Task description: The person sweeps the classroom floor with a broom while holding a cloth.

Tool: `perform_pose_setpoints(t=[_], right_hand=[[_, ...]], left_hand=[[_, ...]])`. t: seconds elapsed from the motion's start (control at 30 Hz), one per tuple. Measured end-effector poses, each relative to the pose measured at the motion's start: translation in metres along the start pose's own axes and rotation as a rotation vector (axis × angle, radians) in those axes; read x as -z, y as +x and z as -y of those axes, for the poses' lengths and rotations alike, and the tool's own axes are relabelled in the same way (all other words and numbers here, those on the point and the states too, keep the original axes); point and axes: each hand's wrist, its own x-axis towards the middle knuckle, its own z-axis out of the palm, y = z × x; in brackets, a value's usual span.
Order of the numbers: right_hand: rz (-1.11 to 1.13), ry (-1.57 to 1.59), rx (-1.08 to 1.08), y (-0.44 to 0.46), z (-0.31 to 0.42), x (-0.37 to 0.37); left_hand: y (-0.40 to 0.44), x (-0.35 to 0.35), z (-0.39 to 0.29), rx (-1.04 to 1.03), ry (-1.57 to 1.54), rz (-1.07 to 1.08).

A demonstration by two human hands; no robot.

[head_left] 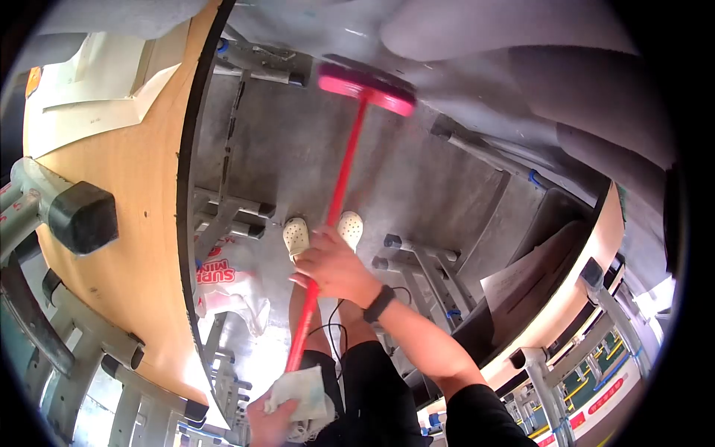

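A red broom handle [344, 170] runs up from my lap to a pink-red broom head [366, 89], whose dark bristles touch the grey floor and look slightly blurred. Wrapped round the middle of the handle is my right hand [335, 270], with a dark band on its wrist. Lower down, my left hand [272, 423] grips a pale folded cloth [302, 395] at the handle's lower end, which the cloth partly hides. My cream clogs [296, 237] stand on the floor near my right hand.
A wooden desk [149, 223] with papers and upturned chair legs is at the left. Another desk [547, 313] curves along the right. Metal legs [428, 268] stand on both sides. A plastic bag [231, 287] hangs at lower left. Grey fabric lies across the top right.
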Motion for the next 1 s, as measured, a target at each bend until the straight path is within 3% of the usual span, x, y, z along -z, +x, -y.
perform_pose_setpoints(t=[0.1, 0.17, 0.3, 0.43, 0.57, 0.77, 0.83, 1.0], right_hand=[[-0.043, 0.018, 0.098, 0.046, -0.003, -0.014], [-0.057, 0.008, 0.142, 0.077, -0.024, -0.028], [0.026, -0.044, 0.162, 0.103, -0.072, -0.041], [0.202, -0.099, 0.131, 0.105, -0.071, -0.04], [0.147, -0.096, 0.132, 0.089, -0.065, -0.045], [0.289, -0.206, -0.088, 0.016, -0.064, -0.025], [0.138, -0.174, -0.031, -0.003, -0.052, -0.016], [0.026, -0.111, 0.011, -0.01, -0.003, -0.004]], left_hand=[[0.002, 0.039, -0.123, -0.047, -0.892, -0.297], [0.025, 0.059, -0.168, -0.082, -1.164, -0.419], [0.065, 0.09, -0.211, -0.022, -1.224, -0.405], [0.068, 0.094, -0.194, -0.061, -1.383, -0.269], [0.055, 0.104, -0.185, -0.091, -1.445, -0.149], [0.064, 0.085, -0.164, -0.065, -1.328, -0.067], [0.059, 0.061, -0.147, 0.001, -1.114, -0.111], [0.009, 0.034, -0.137, -0.003, -1.296, -0.163]])
